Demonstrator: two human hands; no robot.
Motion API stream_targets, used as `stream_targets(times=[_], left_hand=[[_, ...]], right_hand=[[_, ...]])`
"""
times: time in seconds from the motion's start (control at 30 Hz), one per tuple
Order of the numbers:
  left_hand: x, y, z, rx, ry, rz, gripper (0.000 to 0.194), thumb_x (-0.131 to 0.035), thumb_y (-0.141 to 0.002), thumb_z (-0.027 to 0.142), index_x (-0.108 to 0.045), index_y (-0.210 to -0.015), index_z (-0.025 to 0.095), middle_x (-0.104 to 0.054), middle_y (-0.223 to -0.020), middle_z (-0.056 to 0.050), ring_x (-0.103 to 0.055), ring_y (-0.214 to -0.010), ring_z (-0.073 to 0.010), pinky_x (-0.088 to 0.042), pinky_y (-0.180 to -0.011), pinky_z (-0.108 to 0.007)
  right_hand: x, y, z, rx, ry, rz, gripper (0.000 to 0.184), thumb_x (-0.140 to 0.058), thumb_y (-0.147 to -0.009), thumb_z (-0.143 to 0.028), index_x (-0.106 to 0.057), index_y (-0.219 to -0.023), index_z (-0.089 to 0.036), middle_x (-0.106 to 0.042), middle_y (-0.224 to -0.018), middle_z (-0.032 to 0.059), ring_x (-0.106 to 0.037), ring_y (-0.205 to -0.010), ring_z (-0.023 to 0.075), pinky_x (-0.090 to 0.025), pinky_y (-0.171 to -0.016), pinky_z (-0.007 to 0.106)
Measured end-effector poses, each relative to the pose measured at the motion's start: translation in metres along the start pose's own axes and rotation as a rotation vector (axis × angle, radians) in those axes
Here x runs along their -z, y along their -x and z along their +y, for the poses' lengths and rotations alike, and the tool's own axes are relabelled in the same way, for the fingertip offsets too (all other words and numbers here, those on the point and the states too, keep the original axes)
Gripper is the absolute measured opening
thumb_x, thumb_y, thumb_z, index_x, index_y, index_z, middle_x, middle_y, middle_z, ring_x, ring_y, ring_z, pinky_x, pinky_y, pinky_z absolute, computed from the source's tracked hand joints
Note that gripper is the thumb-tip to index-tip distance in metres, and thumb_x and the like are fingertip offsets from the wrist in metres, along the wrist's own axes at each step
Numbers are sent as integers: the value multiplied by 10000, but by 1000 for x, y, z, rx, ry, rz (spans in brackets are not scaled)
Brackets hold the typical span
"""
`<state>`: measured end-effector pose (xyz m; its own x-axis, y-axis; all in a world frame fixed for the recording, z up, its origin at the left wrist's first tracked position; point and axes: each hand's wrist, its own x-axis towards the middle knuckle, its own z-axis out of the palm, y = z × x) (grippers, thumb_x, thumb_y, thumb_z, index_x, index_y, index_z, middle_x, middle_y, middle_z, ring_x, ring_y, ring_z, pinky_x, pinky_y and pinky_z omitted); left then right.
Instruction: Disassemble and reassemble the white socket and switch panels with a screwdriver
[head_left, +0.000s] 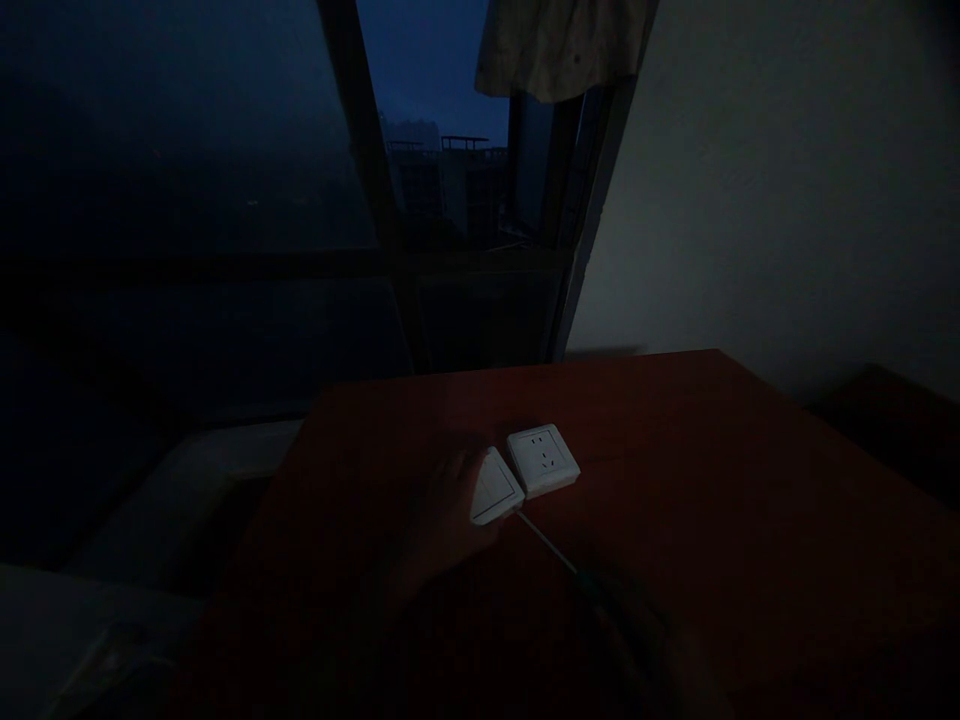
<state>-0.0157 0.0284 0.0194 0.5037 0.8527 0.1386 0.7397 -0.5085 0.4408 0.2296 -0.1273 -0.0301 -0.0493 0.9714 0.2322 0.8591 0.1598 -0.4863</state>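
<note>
My left hand (444, 525) grips a white wall switch (496, 488) by its left side, low over the table or resting on it. Touching or almost touching the switch's near right edge is the tip of a screwdriver (549, 542), with a thin metal shaft and a dark greenish handle. My right hand (637, 625) is closed round that handle, though deep shadow hides most of its fingers. Just right of the switch lies a white wall socket (544, 458), its slotted face up.
The reddish-brown table (750, 480) reaches back to a dark window frame (409, 300) and a pale wall (765, 200) on the right. A short curtain (562, 45) hangs above. Dim light blurs the table's near part.
</note>
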Motion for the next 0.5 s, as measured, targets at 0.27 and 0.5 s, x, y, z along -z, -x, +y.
stream_targets(times=[0.27,0.5], left_hand=[[-3,0,-2,-12,42,38,779,-685,-762,401,-304,-1420,231,-358,-1461,-106,-327,-1337,-318,-296,-1096,-474],[-9,0,22,-63,167,-3,725,-716,-729,383,-390,-1363,254,-473,-1326,-98,-449,-1213,-304,-389,-1020,-447]], right_hand=[[3,-3,-11,42,114,29,408,-355,-960,-414,-650,-1185,-245,-695,-1158,72,-693,-973,215,-591,-771,257],[1,-20,-43,-206,-104,-115,437,-300,-971,-382,-640,-1183,-208,-676,-1187,101,-659,-1049,239,-552,-868,328]])
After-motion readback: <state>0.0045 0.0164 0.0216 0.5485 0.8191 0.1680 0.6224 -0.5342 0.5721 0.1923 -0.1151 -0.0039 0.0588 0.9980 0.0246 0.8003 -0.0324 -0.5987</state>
